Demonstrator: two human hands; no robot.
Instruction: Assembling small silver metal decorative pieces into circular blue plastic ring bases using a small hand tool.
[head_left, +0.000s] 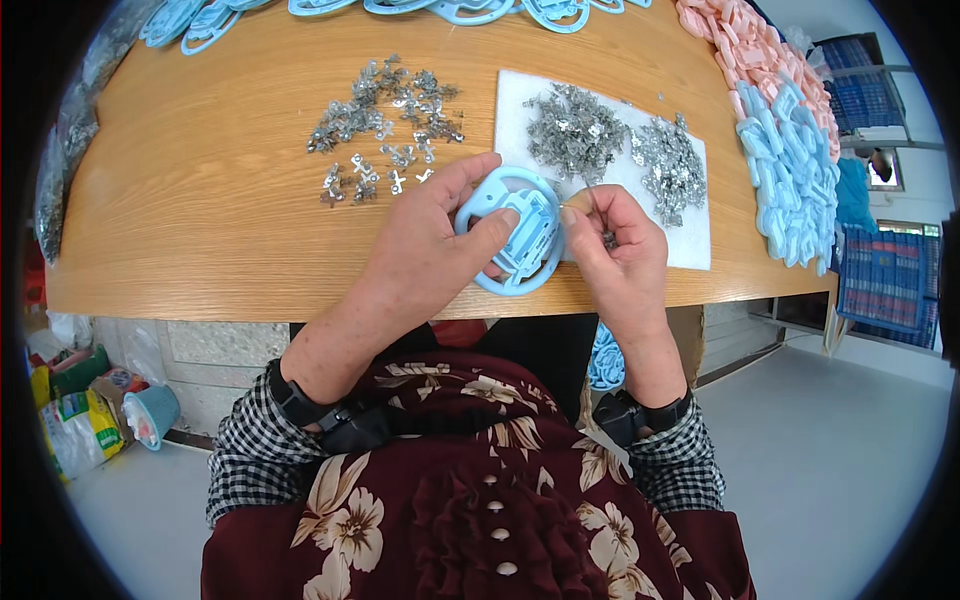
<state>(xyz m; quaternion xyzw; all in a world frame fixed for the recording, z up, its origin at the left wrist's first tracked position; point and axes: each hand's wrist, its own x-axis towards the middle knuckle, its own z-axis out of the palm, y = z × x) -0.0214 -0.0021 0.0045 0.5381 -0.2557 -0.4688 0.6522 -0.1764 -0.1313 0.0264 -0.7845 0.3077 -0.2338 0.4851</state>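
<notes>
At table edge (200,290) | left hand (430,245) clasps blue plastic ring part (515,235) | right hand (615,250) pinches small metal clip (578,200) just beside it | step: seating clip; next needs alignment with part's slot

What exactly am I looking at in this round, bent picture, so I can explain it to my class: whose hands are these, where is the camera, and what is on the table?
There is no machine here. The single picture comes from a wide fisheye camera worn on a person's head, looking down, so straight edges curve. The forearms in checked sleeves are the wearer's own. The left hand grips a light blue round plastic frame at the near edge of the wooden table. The right hand pinches something tiny against that frame, too small to identify. Beyond the hands lie loose small silver metal clips, and more of them heaped on a white foam sheet. Piles of blue plastic parts and pink plastic parts sit at the right.
</notes>
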